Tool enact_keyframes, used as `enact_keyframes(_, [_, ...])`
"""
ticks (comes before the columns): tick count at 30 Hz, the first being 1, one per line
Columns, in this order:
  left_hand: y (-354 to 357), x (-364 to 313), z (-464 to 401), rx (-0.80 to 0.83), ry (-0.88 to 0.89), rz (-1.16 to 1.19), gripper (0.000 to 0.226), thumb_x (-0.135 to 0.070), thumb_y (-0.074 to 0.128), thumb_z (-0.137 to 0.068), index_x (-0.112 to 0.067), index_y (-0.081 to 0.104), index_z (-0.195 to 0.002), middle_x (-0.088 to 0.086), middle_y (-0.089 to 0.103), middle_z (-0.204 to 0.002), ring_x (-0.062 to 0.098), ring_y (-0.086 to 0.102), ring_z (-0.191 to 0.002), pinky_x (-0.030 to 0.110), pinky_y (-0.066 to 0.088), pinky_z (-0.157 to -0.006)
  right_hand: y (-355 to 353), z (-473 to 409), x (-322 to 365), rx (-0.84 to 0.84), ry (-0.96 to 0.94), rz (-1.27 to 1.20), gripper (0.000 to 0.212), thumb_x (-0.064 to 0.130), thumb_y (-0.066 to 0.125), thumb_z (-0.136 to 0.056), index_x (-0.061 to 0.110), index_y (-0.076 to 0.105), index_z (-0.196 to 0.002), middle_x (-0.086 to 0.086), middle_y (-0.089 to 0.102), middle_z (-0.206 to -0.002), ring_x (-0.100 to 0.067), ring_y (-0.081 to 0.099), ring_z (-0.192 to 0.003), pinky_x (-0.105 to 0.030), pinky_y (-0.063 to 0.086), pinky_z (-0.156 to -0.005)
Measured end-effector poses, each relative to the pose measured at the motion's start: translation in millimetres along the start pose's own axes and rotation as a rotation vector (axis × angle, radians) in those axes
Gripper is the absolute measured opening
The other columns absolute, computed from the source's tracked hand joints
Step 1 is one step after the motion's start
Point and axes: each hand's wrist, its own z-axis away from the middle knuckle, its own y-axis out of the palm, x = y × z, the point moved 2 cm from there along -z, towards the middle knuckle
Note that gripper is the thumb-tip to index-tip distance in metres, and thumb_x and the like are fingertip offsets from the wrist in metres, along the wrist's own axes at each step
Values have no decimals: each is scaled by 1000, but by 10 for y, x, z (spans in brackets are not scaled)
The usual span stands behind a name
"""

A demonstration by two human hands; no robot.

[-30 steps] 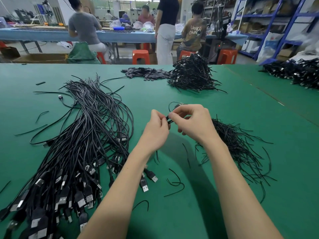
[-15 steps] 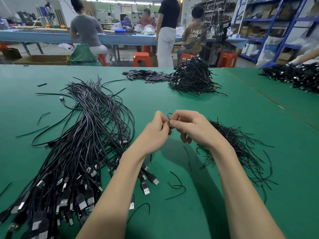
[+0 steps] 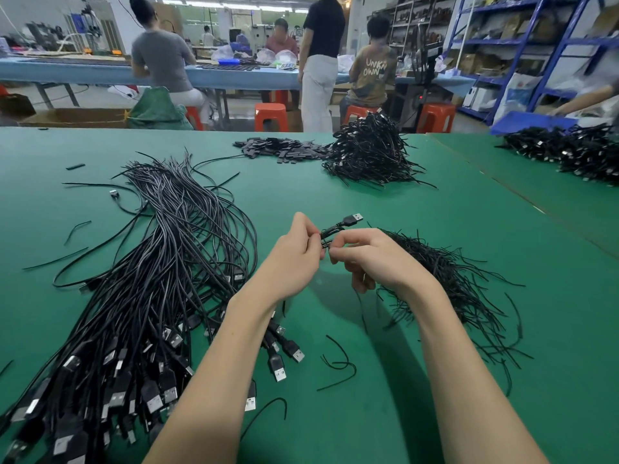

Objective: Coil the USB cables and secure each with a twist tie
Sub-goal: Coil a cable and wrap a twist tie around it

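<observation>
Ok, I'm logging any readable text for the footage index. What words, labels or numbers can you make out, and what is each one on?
"UNKN OWN": printed in pale letters on the back of the brown T-shirt of a person seated at the far table.
Boxes on the blue shelving: any labels are too small and blurred to read.
USB plug held between the left hand and right hand: no marking legible.
Nothing else readable.

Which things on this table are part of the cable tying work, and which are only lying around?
Job:
- coiled cable, pinched by left hand and right hand
- loose cables
- twist ties
- tied bundles

Lying about:
- flat black pieces
- stray ties
- orange stools
</observation>
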Motion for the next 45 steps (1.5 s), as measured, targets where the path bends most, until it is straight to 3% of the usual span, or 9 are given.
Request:
enact_keyframes(8, [9, 1, -34, -28, -65, 44, 24, -36, 40, -105, -22, 38, -85, -8, 62, -72, 6, 46, -58, 24, 36, -57, 59, -35, -7, -14, 28, 20, 20, 17, 61, -88, 18, 64, -69, 6, 42, -54, -18, 47, -41, -24, 35, -46])
enact_keyframes(13, [44, 68, -69, -98, -139, 294, 23, -30, 40, -105, -21, 37, -85, -1, 61, -75, 18, 46, -68, 38, 38, -71, 63, -68, -82, -98, 102, -297, 13, 24, 70, -89, 19, 78, -80, 4, 49, -63, -13, 49, -46, -18, 34, -45])
enact_keyframes(19, [145, 82, -96, -245, -134, 522, 22, -23, 41, -105, -19, 37, -84, 3, 58, -72, 8, 48, -56, 28, 34, -57, 226, -179, -177, -159, 331, -805, 14, 23, 76, -83, 17, 73, -95, 12, 41, -54, -2, 33, -39, -13, 22, -36])
enact_keyframes(27, [185, 95, -105, -196, -197, 783, 16, -12, 41, -104, -13, 40, -87, 1, 58, -65, 10, 42, -53, 19, 31, -44, 84, -139, -282, -167, 317, -611, 8, 22, 79, -81, 16, 81, -78, 11, 43, -56, -2, 35, -40, -14, 25, -38])
enact_keyframes(32, [152, 29, -35, 37, -132, 790, 22, -8, 43, -103, -14, 38, -82, 4, 60, -67, 12, 43, -55, 21, 28, -47, -16, -134, -346, -75, 324, -752, 7, 20, 79, -69, 14, 80, -71, 11, 39, -56, -2, 31, -39, -12, 22, -36])
enact_keyframes(35, [102, 2, 15, 203, -47, 675, 22, -9, 47, -101, -16, 40, -81, 6, 60, -72, 12, 43, -57, 21, 28, -50, -191, -111, -346, 12, 175, -583, 8, 21, 75, -67, 16, 79, -71, 12, 42, -52, -2, 31, -41, -15, 22, -41])
enact_keyframes(39, [79, -29, 61, 309, 32, 519, 16, -14, 55, -94, -16, 46, -81, 5, 67, -75, 14, 46, -62, 19, 36, -55, -471, -149, -177, 124, 30, -168, 25, -4, 64, -88, 12, 77, -74, 8, 46, -48, -5, 32, -43, -19, 22, -45])
enact_keyframes(43, [137, 1, 46, 179, 20, 313, 20, -7, 60, -92, -17, 49, -78, 2, 73, -76, 17, 47, -64, 27, 39, -60, -558, -263, 217, 139, -14, 489, 13, 28, 76, -86, 32, 82, -75, -10, 63, -66, -20, 46, -61, -33, 39, -58])
enact_keyframes(45, [169, 24, 45, 87, 23, 158, 19, -11, 63, -88, -20, 52, -76, -2, 75, -76, 17, 52, -64, 27, 41, -63, -495, -325, 340, 113, -57, 670, 13, 33, 78, -82, 39, 79, -71, -5, 75, -79, -17, 60, -65, -31, 51, -66])
